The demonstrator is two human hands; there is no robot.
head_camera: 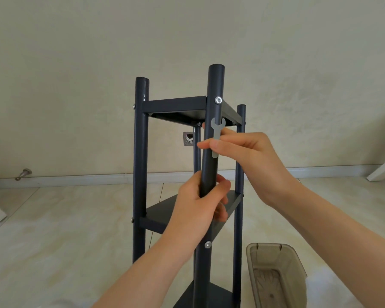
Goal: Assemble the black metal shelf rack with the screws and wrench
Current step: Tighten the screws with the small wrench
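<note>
A: Okay, your left hand [200,203] is clamped round the front post [215,85]. Hold firm so the rack [140,152] can't twist.
B: And the right?
A: Your right hand [242,156] pinches the wrench [217,135], head up, just below the top bolt [218,100]. Seat it fully before turning. The rack's upright on the floor [76,218], top shelf [176,105] behind.

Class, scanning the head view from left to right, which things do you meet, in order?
Door stop → left post → wall plate → wrench → right rear post → plastic bin → white board.
</note>
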